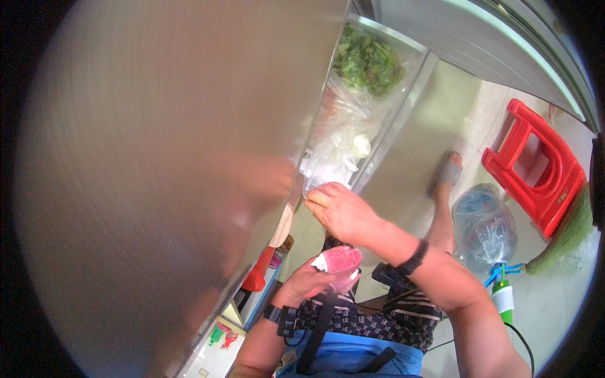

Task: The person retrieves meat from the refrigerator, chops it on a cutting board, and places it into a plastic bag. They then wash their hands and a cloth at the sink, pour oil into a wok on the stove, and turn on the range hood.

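My left hand (309, 281) holds a piece of raw pink meat (341, 262) with a white fatty edge, low in front of my body. Farther forward, my right hand (342, 210) pinches the near end of a clear plastic bag (331, 156) with its fingertips. That bag lies in an open refrigerator compartment (406, 92). A zip bag (347, 97) with something pinkish lies beyond it, and leafy greens (368, 61) are at the far end. The edge of a brushed metal door (165, 141) hides part of the compartment.
An open grey door (482, 38) curves across the upper right. On the tiled floor are a red plastic stool (548, 175), a large plastic-wrapped water bottle (484, 222) and a long green gourd (562, 241). A shelf (262, 293) holding small items stands at lower left.
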`<state>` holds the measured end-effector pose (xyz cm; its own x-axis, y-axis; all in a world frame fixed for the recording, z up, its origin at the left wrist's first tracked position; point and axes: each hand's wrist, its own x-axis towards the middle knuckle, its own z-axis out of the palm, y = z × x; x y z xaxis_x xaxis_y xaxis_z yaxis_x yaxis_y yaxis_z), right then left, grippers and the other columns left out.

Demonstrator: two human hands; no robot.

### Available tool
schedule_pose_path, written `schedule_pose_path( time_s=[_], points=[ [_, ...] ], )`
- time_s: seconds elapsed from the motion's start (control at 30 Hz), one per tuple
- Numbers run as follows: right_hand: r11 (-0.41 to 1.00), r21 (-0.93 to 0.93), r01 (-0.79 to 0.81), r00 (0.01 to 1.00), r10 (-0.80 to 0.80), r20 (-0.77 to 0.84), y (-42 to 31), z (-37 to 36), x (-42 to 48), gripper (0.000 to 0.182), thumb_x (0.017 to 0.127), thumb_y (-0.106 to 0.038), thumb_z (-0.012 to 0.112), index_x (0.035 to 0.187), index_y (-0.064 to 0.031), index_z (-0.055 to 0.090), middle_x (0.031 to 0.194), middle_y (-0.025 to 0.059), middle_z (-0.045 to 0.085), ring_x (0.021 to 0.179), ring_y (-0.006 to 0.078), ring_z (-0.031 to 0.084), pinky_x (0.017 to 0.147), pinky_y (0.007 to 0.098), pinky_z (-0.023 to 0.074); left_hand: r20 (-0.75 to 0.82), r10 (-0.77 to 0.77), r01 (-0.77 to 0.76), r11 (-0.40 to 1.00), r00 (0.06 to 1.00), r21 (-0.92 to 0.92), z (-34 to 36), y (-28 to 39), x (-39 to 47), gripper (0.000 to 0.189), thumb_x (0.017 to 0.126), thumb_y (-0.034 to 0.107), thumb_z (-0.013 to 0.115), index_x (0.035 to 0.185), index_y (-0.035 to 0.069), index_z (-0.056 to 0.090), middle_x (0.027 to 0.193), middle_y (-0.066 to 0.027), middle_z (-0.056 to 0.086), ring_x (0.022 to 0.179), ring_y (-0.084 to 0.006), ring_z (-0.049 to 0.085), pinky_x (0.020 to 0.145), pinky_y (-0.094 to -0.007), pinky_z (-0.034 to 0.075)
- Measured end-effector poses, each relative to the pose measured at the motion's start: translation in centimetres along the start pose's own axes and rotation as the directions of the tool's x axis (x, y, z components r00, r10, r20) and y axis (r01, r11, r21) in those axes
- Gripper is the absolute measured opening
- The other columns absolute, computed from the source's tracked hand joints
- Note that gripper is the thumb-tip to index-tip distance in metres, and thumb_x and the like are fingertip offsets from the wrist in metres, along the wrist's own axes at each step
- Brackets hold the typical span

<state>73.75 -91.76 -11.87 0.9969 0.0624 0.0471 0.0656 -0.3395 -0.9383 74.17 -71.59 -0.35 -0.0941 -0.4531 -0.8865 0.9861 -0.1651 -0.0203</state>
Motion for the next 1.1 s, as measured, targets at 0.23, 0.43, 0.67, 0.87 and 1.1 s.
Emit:
schedule_pose_path(
  time_s=[0.23,0.43,0.67,0.87,1.1],
  points=[
    [0.993,0.104,-0.060,0.992,0.070,-0.102,-0.2,-1.3,-0.2,0.035,0.078,-0.009,0.071,0.112,-0.0020,0.066,0.107,0.0142,0.067,0.102,0.0360,0.064,0.092,0.0439,0.0524,0.020,-0.001,0.001,1.000,1.000,0.003,0.9,0.0,0.3,0.072,0.087,0.011,0.077,0.149,-0.003,0.042,0.145,-0.0168,0.055,0.131,-0.0287,0.057,0.113,-0.0446,0.044],
    [0.933,-0.245,-0.264,0.875,0.125,-0.467,0.9,-3.6,0.3,0.017,0.076,-0.017,0.070,0.089,-0.0080,0.062,0.087,0.0086,0.061,0.083,0.0317,0.061,0.078,0.0419,0.0511,0.023,0.017,-0.017,1.000,1.000,0.002,0.9,-0.3,0.5,0.071,0.088,0.007,0.074,0.150,-0.003,0.041,0.145,-0.0172,0.056,0.131,-0.0280,0.057,0.114,-0.0436,0.044],
    [0.640,-0.642,-0.422,0.893,0.416,-0.172,3.7,-4.2,3.2,0.031,0.077,-0.029,0.075,0.094,-0.0034,0.071,0.096,0.0085,0.066,0.105,0.0283,0.057,0.090,0.0434,0.0450,0.045,0.006,-0.006,1.000,0.999,-0.016,1.0,-0.2,1.1,0.069,0.088,0.003,0.071,0.151,-0.003,0.041,0.146,-0.0180,0.056,0.132,-0.0287,0.057,0.113,-0.0437,0.045],
    [0.752,-0.361,-0.552,0.831,0.462,-0.311,5.8,-5.0,5.1,0.025,0.083,-0.028,0.067,0.087,-0.0038,0.073,0.091,0.0139,0.070,0.093,0.0333,0.063,0.080,0.0456,0.0508,0.061,0.040,-0.039,0.999,0.997,-0.019,1.9,0.2,1.1,0.069,0.088,0.001,0.070,0.151,-0.002,0.042,0.145,-0.0186,0.056,0.133,-0.0293,0.057,0.113,-0.0446,0.044],
    [0.681,-0.206,-0.703,0.710,0.687,-0.153,5.4,-9.3,5.6,0.034,0.088,-0.033,0.066,0.090,-0.0003,0.074,0.095,0.0218,0.073,0.089,0.0364,0.072,0.077,0.0482,0.0571,0.091,0.047,-0.043,0.998,0.995,-0.048,2.4,0.9,1.0,0.070,0.089,0.001,0.070,0.151,-0.003,0.040,0.147,-0.0178,0.054,0.135,-0.0295,0.054,0.114,-0.0450,0.043]
  ],
)
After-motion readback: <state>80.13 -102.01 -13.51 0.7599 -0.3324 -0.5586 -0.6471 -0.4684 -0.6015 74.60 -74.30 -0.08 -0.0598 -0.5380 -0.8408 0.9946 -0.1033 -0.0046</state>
